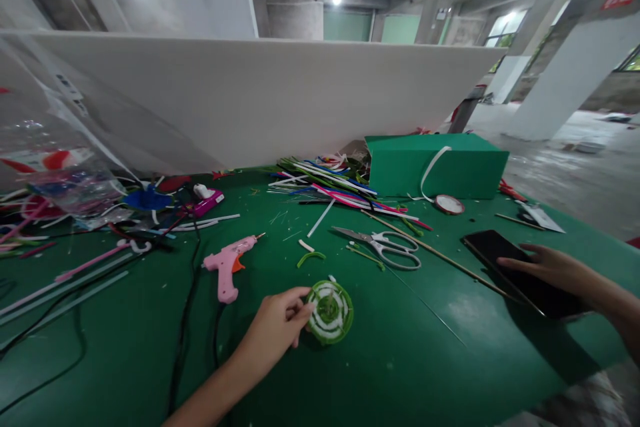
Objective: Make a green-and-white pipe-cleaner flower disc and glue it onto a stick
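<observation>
My left hand [285, 313] pinches the left rim of a small round coil [330, 312] of green and white fuzzy stems, close above the green table. On the right, my right hand [547, 270] grips a black smartphone [505, 260] by its far long edge, one digit lying across the dark screen. The other fingertips are partly hidden behind the phone's edge. A pink glue gun [230, 267] lies left of the coil. Scissors [387, 245] with grey handles lie beyond it, blades pointing left. Short green and white stem pieces [311, 257] lie between them.
A pile of coloured stems [330, 180] lies at the back beside a green box [440, 170]. A tape roll [449, 205] sits before the box. A thin stick [440, 255] runs toward the phone. Black cables [187, 320], more stems and a plastic bag [65, 167] occupy the left.
</observation>
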`<state>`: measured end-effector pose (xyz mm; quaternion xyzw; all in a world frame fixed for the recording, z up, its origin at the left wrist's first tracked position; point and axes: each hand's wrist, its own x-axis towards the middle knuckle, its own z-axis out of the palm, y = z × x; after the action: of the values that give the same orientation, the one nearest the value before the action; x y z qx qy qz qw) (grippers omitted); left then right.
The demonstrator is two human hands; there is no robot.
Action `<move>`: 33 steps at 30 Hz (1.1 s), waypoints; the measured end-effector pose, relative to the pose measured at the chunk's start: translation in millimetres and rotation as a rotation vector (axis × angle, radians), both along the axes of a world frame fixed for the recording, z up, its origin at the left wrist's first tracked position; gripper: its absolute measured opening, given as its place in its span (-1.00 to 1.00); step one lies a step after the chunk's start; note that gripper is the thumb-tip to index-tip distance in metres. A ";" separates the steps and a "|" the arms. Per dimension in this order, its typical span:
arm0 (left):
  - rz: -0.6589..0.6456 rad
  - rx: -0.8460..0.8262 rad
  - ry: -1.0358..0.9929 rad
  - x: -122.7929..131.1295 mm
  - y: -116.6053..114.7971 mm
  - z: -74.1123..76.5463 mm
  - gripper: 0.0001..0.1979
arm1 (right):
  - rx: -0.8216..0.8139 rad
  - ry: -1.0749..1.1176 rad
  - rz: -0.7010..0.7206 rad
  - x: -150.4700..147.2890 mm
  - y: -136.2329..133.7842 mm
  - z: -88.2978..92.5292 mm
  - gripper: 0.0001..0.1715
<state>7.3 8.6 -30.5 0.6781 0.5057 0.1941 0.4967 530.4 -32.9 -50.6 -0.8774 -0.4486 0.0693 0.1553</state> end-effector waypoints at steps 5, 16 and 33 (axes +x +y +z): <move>-0.002 0.000 0.002 1.2 2.5 -0.6 -0.59 | -0.103 0.827 -0.149 -9.7 -9.2 29.3 -0.71; 0.012 -0.011 0.013 2.9 0.5 6.8 -0.57 | 0.178 1.562 -0.166 -152.4 -33.9 55.4 -0.53; 0.021 0.002 0.040 3.1 2.2 5.0 -0.60 | 0.365 1.540 -0.111 -270.2 -42.7 42.8 -0.32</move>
<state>10.4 10.8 -25.4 0.6770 0.5224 0.1862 0.4838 260.3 -75.6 -7.7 -0.5644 -0.1751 0.5743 0.5666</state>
